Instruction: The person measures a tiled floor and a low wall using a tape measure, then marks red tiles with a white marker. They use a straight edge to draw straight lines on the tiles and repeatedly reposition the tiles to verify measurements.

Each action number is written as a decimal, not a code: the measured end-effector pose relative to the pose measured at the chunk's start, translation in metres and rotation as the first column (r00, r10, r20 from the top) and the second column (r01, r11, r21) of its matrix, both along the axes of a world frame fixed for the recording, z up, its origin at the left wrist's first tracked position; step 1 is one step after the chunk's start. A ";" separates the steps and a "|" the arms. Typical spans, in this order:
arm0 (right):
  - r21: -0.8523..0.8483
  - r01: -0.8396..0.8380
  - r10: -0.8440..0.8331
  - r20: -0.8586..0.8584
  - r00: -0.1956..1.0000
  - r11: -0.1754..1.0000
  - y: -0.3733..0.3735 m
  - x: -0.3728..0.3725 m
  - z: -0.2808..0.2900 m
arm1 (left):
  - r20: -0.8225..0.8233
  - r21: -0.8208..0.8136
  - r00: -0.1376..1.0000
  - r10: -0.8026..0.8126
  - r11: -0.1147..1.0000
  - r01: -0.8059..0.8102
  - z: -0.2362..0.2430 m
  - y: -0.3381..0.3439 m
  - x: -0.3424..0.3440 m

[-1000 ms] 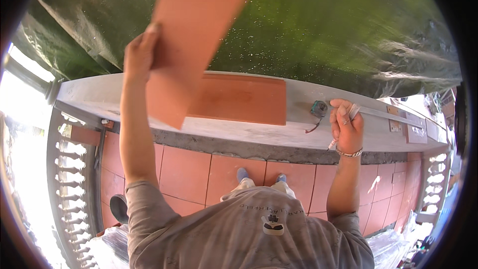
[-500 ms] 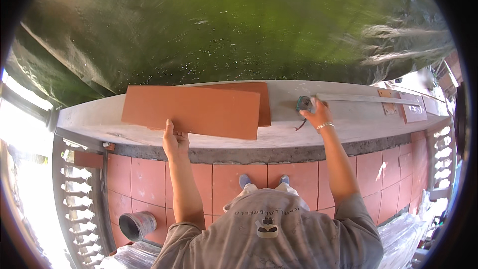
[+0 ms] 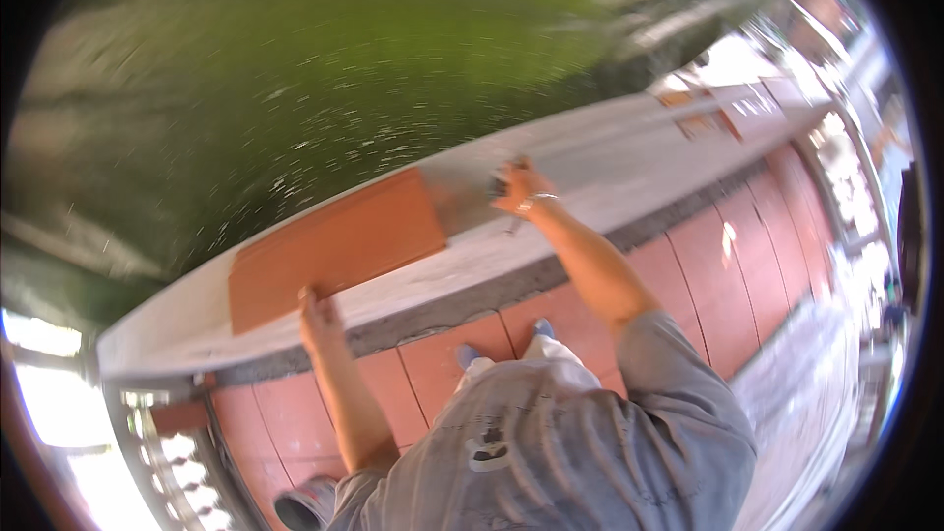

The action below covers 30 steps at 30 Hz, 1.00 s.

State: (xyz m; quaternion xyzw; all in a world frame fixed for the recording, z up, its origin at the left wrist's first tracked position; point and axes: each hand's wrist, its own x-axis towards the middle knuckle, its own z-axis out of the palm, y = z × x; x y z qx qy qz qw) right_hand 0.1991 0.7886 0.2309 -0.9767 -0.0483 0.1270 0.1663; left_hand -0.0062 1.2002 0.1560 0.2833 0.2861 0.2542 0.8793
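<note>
Terracotta tiles (image 3: 334,241) lie stacked on the long pale ledge (image 3: 167,339) in front of me, blurred by motion. My left hand (image 3: 321,315) is at their near edge, its fingers too smeared to read. To the right of the tiles, my right hand (image 3: 517,189) is closed on a small dark teal tape measure (image 3: 499,184), largely covered by my fingers. A blurred pale strip runs along the ledge to the right of that hand.
Green sheeting (image 3: 374,49) hangs beyond the ledge. Brown and pale pieces (image 3: 742,113) lie at its right end. Below are red floor tiles (image 3: 713,295), a bucket (image 3: 310,506) at lower left, baluster railings (image 3: 177,462) at both sides and wrapped plastic (image 3: 796,393) at lower right.
The tile in my left hand came down from upright onto the other tile on the ledge. My right hand moved onto the tape measure. The view has since swung and tilted.
</note>
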 end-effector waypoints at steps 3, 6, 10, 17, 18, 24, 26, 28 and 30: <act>0.131 0.047 -0.048 0.005 0.999 0.990 -0.007 -0.025 0.006 | -0.187 0.086 0.967 -0.170 0.978 0.189 0.010 0.024 -0.006; 0.260 0.135 -0.147 0.028 0.989 0.956 -0.024 -0.067 0.016 | -0.570 0.182 0.788 -0.233 0.900 0.397 0.025 0.035 -0.017; 0.384 0.140 -0.156 0.011 0.988 0.913 -0.048 -0.120 0.021 | -0.640 0.226 0.652 -0.407 0.711 0.666 0.040 0.042 -0.029; 0.522 0.405 -0.249 -0.343 0.906 0.751 -0.058 -0.212 0.000 | -0.657 0.176 0.057 -0.752 -0.079 0.981 0.030 -0.073 -0.028; 0.490 0.394 -0.243 -0.344 0.907 0.777 -0.055 -0.217 -0.003 | -0.618 0.233 0.021 -0.786 -0.157 0.960 0.026 -0.103 -0.024; 0.427 0.376 -0.241 -0.338 0.910 0.822 -0.048 -0.213 -0.004 | -0.251 0.231 0.200 -0.947 0.143 0.962 0.028 -0.256 -0.023; 0.523 0.324 -0.214 -0.261 0.941 0.788 -0.056 -0.210 -0.003 | -0.135 0.162 0.298 -0.945 0.276 0.948 0.029 -0.287 -0.021; 0.567 0.281 -0.168 -0.244 0.955 0.775 -0.074 -0.209 -0.006 | -0.175 0.055 0.348 -0.921 0.343 0.938 0.029 -0.304 -0.012; 0.664 0.355 -0.081 -0.406 0.910 0.658 -0.103 -0.209 -0.013 | -0.220 -0.019 0.345 -0.913 0.358 0.934 0.026 -0.321 -0.003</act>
